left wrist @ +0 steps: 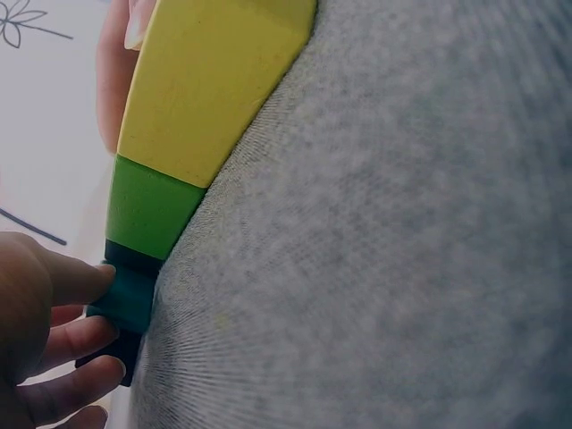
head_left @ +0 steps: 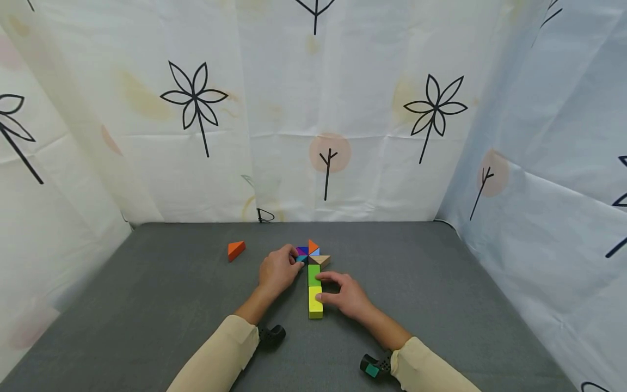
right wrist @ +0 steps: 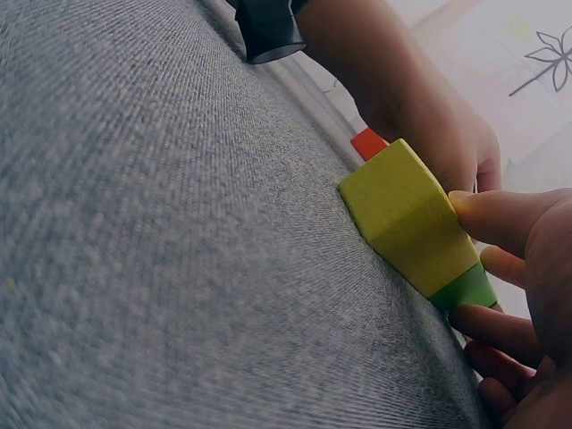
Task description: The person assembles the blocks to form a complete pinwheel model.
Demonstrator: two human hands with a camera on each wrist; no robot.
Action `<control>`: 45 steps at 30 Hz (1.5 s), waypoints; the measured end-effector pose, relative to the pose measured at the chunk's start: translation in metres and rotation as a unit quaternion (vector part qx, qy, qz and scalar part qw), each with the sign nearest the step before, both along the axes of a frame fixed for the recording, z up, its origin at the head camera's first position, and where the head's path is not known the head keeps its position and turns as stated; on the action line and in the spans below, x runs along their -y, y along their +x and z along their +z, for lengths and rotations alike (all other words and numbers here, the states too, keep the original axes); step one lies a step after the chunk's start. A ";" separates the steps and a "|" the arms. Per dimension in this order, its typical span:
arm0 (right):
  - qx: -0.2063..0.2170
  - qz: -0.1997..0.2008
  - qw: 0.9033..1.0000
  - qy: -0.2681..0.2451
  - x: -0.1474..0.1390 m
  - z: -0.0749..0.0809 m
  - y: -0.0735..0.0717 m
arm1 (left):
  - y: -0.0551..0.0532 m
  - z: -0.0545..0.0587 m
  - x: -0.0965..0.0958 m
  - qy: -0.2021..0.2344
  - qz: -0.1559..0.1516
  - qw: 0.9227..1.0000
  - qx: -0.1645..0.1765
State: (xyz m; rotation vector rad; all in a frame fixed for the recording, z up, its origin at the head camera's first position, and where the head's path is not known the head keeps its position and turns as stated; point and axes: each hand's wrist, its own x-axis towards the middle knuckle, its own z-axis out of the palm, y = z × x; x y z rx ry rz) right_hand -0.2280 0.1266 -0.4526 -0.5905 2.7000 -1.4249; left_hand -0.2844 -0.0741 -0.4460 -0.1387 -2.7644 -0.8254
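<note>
At the cluster of small triangular blocks, my left hand (head_left: 280, 269) has its thumb and fingers at opposite edges of a teal triangular block (left wrist: 128, 297). Purple, blue, orange, light blue and natural-wood triangles sit together around it, with a dark one partly covered. A green block (head_left: 314, 275) and a yellow rectangular block (head_left: 315, 302) extend in a line from the cluster toward me. My right hand (head_left: 349, 295) rests loosely along their right side. Its thumb touches the yellow block and its forefinger touches the green block.
An orange-red triangular block (head_left: 235, 250) lies apart on the grey tabletop (head_left: 196, 305), left of the cluster. Pale cloth printed with plants (head_left: 274, 109) hangs behind the table and along both sides. Dark wrist cameras (head_left: 272, 335) are strapped near both cuffs.
</note>
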 end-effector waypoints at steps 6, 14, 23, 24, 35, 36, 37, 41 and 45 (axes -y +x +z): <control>-0.001 0.002 1.000 -0.001 0.001 0.001 0.001 | 0.002 0.004 0.003 -0.007 -0.002 1.000 0.001; 0.010 -0.005 1.000 0.003 0.002 0.002 0.002 | 0.001 0.015 0.018 0.013 -0.004 0.999 -0.030; 0.005 0.001 1.000 0.001 -0.001 -0.001 0.002 | -0.009 0.024 0.054 0.021 -0.012 0.998 -0.057; 0.005 0.002 1.000 0.000 -0.001 -0.001 0.002 | -0.010 0.025 0.058 0.024 -0.013 0.998 -0.057; 0.002 0.010 1.000 -0.005 -0.002 -0.001 0.002 | -0.020 0.033 0.090 0.008 -0.012 0.998 -0.060; 0.003 0.010 1.000 -0.006 -0.002 0.000 0.002 | -0.022 0.033 0.093 0.005 -0.007 0.998 -0.059; 0.002 0.010 1.000 -0.006 -0.002 -0.001 0.002 | -0.023 0.033 0.095 0.002 -0.003 0.998 -0.058; -0.001 0.012 1.000 -0.004 -0.003 -0.001 0.002 | -0.027 0.033 0.105 -0.015 0.023 0.998 -0.048; 0.000 0.011 1.000 -0.005 -0.003 -0.001 0.002 | -0.029 0.030 0.113 -0.038 0.059 0.997 -0.033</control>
